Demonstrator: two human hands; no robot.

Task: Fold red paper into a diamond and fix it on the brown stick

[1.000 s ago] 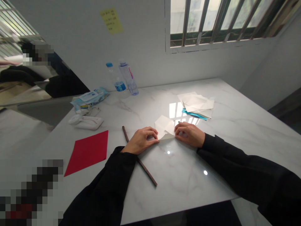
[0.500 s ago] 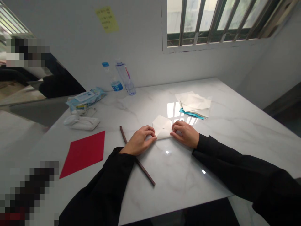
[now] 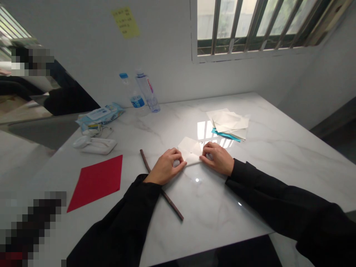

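A small folded white paper (image 3: 189, 151) lies on the white marble table (image 3: 250, 178) in front of me. My left hand (image 3: 165, 167) pinches its left edge with curled fingers. My right hand (image 3: 218, 158) presses down on its right edge, fingers bent together. Both arms are in black sleeves. A thin brown stick (image 3: 161, 185) lies on the table and runs under my left wrist.
A red paper sheet (image 3: 97, 181) lies at the left. A stack of white and blue papers (image 3: 230, 124) sits behind my right hand. Two water bottles (image 3: 141, 92), a wipes pack (image 3: 100, 115) and a white case (image 3: 96, 144) stand at the back left. A mirror leans at the far left.
Both hands have drawn closer together on the white paper, and its near flap now lies flatter and more folded in. The view has shifted slightly.
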